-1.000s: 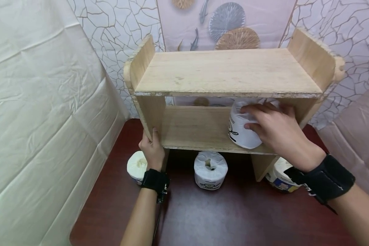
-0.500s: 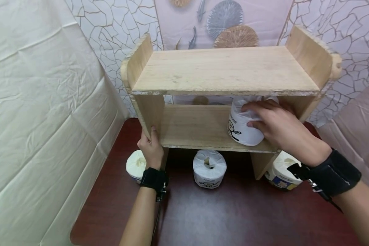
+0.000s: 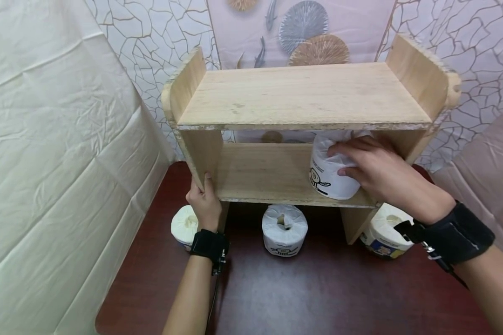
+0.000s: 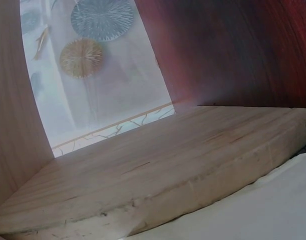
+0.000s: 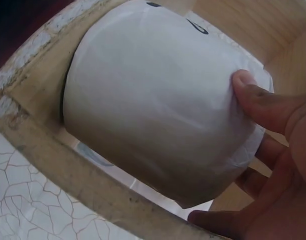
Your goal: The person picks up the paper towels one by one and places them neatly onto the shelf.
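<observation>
Resting on the lower shelf (image 3: 268,174), the wrapped roll (image 3: 329,174) sits clasped in the right hand's (image 3: 381,174) curled fingers (image 5: 263,102).

Left hand (image 3: 204,204) in upright grip, right hand (image 3: 381,174) curled in a grip.

Home-like staged corner: patterned wall covering (image 3: 159,32), cream sheet backdrop (image 3: 54,139), wooden shelf (image 3: 302,95), dark red table (image 3: 318,298).

White wrapped toilet roll (image 3: 329,174) stands upright on the lower shelf (image 3: 264,174), right end.
</observation>
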`<state>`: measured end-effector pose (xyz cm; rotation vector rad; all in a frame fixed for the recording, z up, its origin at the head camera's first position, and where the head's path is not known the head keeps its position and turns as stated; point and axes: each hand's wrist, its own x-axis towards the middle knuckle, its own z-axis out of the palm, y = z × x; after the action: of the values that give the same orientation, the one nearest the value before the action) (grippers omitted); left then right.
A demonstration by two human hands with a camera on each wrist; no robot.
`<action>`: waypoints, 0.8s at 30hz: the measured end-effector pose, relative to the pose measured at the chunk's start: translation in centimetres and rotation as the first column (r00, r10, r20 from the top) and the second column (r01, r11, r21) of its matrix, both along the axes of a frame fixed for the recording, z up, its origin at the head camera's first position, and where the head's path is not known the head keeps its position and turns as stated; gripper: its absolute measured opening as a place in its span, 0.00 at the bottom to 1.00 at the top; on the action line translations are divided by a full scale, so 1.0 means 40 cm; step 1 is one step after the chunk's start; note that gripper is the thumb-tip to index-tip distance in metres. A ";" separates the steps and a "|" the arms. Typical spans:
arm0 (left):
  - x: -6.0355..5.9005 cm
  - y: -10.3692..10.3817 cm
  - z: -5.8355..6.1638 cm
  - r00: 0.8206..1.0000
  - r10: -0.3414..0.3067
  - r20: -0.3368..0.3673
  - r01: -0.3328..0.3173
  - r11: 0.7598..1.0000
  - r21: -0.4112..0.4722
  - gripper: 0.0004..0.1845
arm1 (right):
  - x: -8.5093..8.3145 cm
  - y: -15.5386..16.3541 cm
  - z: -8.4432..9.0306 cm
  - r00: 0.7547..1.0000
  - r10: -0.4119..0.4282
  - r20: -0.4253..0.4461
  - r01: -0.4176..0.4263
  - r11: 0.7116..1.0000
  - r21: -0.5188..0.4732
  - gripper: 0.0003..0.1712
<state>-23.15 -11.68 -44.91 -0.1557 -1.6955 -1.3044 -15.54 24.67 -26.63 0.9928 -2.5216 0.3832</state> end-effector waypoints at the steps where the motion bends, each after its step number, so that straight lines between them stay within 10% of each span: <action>1: 0.000 -0.001 0.000 1.000 0.001 0.000 -0.001 1.000 0.001 0.14 | -0.001 0.000 -0.001 1.000 0.001 0.004 -0.001 1.000 -0.001 0.27; 9: -0.001 -0.006 -0.002 1.000 -0.013 0.001 0.013 1.000 0.009 0.12 | 0.008 -0.013 -0.019 0.999 -0.022 -0.032 0.021 0.999 -0.027 0.27; 17: 0.000 0.000 0.002 1.000 -0.017 0.002 0.017 1.000 0.018 0.12 | 0.028 -0.029 0.006 0.973 -0.231 0.018 0.232 0.973 -0.006 0.33; 24: 0.003 0.000 0.001 1.000 -0.022 -0.004 0.023 1.000 0.020 0.14 | 0.026 -0.051 0.016 0.950 -0.297 0.095 0.309 0.937 -0.162 0.29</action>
<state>-23.03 -11.67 -44.88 -0.1655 -1.6814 -1.3368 -14.50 22.64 -25.99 0.5204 -2.5940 0.5409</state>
